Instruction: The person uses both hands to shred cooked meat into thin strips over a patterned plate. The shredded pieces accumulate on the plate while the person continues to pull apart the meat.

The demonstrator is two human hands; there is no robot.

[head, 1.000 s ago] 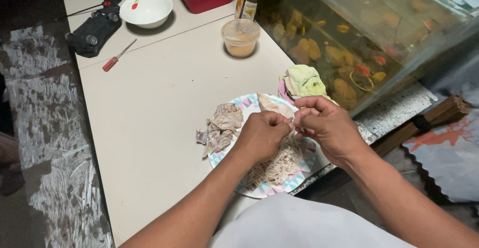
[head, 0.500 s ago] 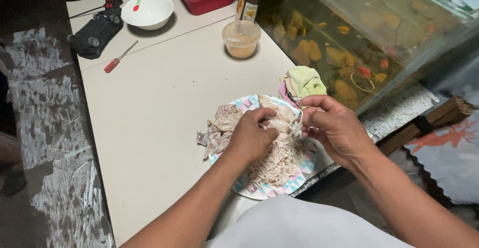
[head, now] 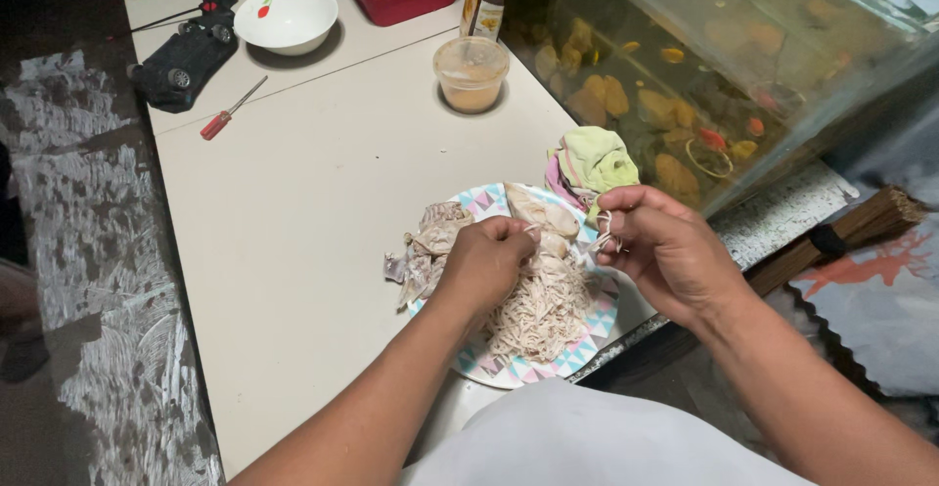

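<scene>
Over the patterned plate at the bench's near edge, the left hand has its fingers pinched together on the pale meat piece. Beside it, the right hand has its fingers clamped on thin meat strands, above the shredded pile.

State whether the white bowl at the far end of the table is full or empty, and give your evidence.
Empty. The white bowl stands upright, and its bare inside shows only a small red mark.
</scene>
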